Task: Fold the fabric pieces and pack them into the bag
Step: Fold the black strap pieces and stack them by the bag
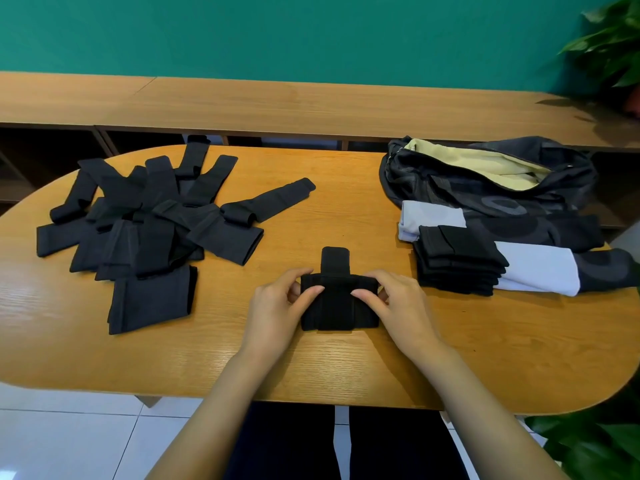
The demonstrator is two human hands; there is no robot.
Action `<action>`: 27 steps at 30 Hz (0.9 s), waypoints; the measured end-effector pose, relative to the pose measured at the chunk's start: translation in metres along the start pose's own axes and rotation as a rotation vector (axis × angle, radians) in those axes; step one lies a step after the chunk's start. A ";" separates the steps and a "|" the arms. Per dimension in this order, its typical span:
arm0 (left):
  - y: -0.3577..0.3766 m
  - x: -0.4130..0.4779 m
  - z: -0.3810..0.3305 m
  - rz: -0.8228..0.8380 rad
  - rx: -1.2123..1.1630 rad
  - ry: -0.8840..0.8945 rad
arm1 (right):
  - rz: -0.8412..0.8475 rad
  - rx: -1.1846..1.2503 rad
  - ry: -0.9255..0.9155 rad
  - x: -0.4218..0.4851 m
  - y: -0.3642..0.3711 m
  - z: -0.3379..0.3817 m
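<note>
- Now left grip (pixel 277 308) & right grip (pixel 401 306) both pinch the folded black cloth (pixel 337 308), near mid of worktop (pixel 346 368).
- Messy cloth pile (pixel 145 223) sits far left.
- Neat stack (pixel 457 263) on right, just by the open bag (pixel 485 188).

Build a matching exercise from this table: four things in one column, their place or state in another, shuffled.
1. loose pile
2. folded stack
3. bag
4. half-folded piece

A. centre, pinched by left hand and right hand
B. far right, open, pale lining showing
C. left side, unfolded, overlapping
D. right, neat, in front of the bag

Pairs: 1-C, 2-D, 3-B, 4-A
</note>
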State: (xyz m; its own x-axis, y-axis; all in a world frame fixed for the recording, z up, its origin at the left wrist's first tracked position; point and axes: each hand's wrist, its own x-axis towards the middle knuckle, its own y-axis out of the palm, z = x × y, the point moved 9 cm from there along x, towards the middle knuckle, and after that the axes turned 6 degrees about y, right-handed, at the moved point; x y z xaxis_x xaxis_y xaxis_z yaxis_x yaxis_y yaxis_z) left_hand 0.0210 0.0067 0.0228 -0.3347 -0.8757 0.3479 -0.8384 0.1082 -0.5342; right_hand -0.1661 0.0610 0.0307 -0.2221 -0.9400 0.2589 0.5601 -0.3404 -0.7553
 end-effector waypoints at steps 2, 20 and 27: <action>0.001 0.004 0.002 -0.008 0.030 -0.014 | -0.001 -0.023 -0.001 0.003 0.002 0.000; 0.049 -0.005 0.002 0.562 0.220 0.207 | 0.448 -0.397 -0.108 -0.016 0.042 -0.004; 0.054 -0.015 0.012 0.659 0.333 0.229 | 0.534 -0.402 -0.115 -0.020 0.051 -0.014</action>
State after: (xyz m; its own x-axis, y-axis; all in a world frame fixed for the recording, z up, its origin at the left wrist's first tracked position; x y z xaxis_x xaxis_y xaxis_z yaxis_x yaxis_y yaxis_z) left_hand -0.0139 0.0196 -0.0202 -0.8307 -0.5567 0.0089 -0.2736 0.3943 -0.8773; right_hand -0.1442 0.0632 -0.0209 0.1013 -0.9808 -0.1664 0.2237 0.1854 -0.9569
